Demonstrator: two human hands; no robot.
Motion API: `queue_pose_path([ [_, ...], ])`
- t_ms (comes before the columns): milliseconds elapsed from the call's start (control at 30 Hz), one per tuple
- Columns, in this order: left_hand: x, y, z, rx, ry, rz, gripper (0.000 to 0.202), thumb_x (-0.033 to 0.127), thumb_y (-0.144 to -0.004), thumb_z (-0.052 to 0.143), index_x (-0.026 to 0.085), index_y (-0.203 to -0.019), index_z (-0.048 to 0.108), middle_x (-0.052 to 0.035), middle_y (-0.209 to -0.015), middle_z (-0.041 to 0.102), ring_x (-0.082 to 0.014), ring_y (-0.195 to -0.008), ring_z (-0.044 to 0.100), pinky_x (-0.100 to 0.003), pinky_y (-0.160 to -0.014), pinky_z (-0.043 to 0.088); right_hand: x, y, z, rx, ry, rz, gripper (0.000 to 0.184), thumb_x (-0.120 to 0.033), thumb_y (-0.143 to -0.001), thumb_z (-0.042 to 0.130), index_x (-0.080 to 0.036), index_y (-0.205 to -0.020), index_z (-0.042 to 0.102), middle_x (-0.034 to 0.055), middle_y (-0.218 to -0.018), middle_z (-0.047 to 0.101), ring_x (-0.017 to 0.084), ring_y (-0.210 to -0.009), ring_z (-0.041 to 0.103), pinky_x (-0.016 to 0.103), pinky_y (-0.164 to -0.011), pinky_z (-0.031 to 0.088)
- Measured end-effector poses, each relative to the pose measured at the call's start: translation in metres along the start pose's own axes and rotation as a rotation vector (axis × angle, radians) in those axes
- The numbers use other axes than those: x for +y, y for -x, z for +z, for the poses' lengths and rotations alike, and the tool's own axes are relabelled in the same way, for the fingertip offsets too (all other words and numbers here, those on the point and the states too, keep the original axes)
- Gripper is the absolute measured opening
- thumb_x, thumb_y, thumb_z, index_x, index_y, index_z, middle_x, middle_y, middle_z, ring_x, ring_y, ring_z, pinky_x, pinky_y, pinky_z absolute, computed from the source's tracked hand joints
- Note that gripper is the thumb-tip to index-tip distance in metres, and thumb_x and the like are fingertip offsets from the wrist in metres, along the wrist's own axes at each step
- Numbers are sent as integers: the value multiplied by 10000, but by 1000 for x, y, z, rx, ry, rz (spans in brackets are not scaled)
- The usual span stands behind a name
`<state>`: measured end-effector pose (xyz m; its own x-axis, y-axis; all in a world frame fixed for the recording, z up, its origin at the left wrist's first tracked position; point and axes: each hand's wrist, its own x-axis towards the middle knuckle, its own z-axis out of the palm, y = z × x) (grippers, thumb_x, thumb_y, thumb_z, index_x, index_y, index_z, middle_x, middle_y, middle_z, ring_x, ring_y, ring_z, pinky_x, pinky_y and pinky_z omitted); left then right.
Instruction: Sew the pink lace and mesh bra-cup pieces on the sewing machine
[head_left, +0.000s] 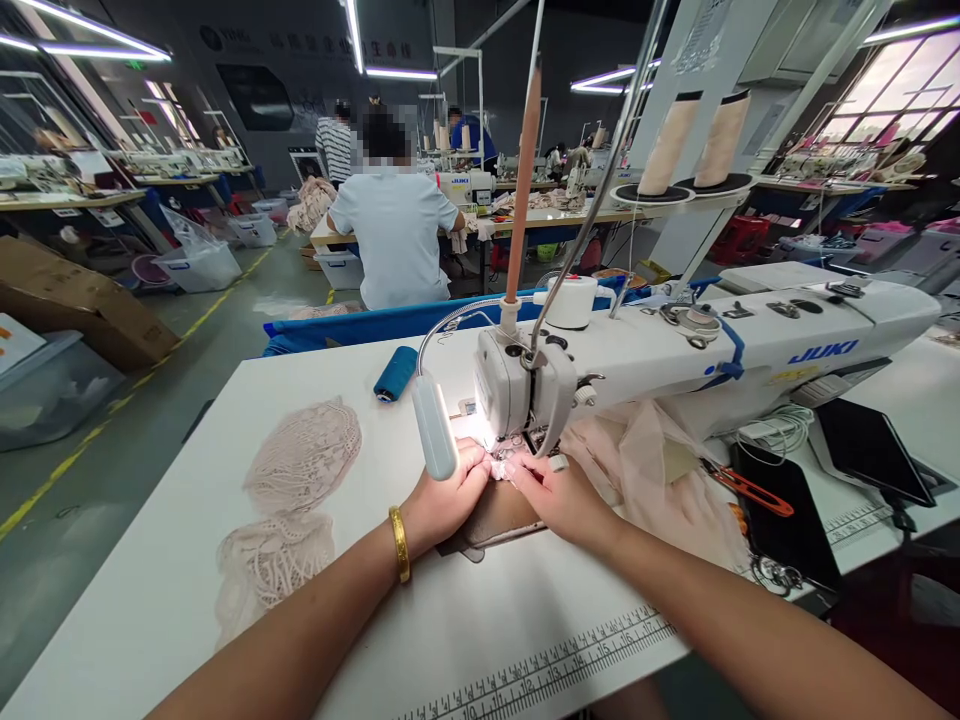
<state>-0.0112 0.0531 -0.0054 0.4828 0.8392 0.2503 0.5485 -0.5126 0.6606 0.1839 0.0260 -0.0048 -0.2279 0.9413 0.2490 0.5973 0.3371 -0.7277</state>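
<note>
Both hands meet at the needle area of a white sewing machine (517, 385), under a bright lamp (436, 430). My left hand (452, 492), with a gold bangle at the wrist, pinches the left side of a small piece of pale pink lace (501, 466). On the right, my right hand (564, 500) grips the same lace with thumb and fingers, close to the presser foot. Beneath the hands lies a brown pad (504, 510). Sheer pale pink fabric (645, 460) spreads behind my right hand. Two lace pieces, one round (307, 455) and one crumpled (274, 565), rest left of my hands.
A blue thread spool (396, 374) lies behind the lamp. At right are orange snips (754, 490), a black tablet-like device (787, 520) and a phone (870, 450). A printed ruler (570, 665) runs along the front edge. Another person (397, 230) sits ahead, facing away.
</note>
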Motion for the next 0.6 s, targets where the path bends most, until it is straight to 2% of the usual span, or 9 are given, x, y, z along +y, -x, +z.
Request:
queue_pose_path([
  [200, 0, 1, 2, 24, -13, -27, 287, 215, -942, 419, 214, -655, 408, 10, -685, 529, -177, -722, 495, -328, -702, 409, 0, -1, 0, -6, -51, 2, 322, -344, -985, 477, -233, -771, 689, 29, -784, 719, 229, -839, 661, 319, -783, 518],
  [300, 2, 1, 3, 37, -23, -61, 272, 232, -859, 532, 214, -634, 381, 22, -690, 492, -160, -679, 464, -300, -634, 389, -1, -1, 0, -3, -50, 15, 316, -347, -977, 479, -232, -775, 693, 32, -774, 718, 233, -824, 660, 325, -768, 522],
  [400, 3, 2, 4, 54, -44, -84, 297, 272, -801, 622, 213, -628, 388, 24, -697, 476, -158, -682, 458, -290, -637, 393, -1, -1, 1, 6, -31, 27, 310, -342, -965, 483, -233, -750, 677, 25, -770, 719, 226, -789, 654, 322, -744, 520],
  [600, 3, 2, 4, 43, -46, -35, 305, 250, -877, 547, 213, -615, 397, 16, -652, 492, -167, -694, 472, -299, -685, 422, 4, -1, 4, 13, 3, 5, 303, -327, -969, 486, -243, -763, 691, 17, -783, 726, 219, -802, 659, 313, -746, 520],
])
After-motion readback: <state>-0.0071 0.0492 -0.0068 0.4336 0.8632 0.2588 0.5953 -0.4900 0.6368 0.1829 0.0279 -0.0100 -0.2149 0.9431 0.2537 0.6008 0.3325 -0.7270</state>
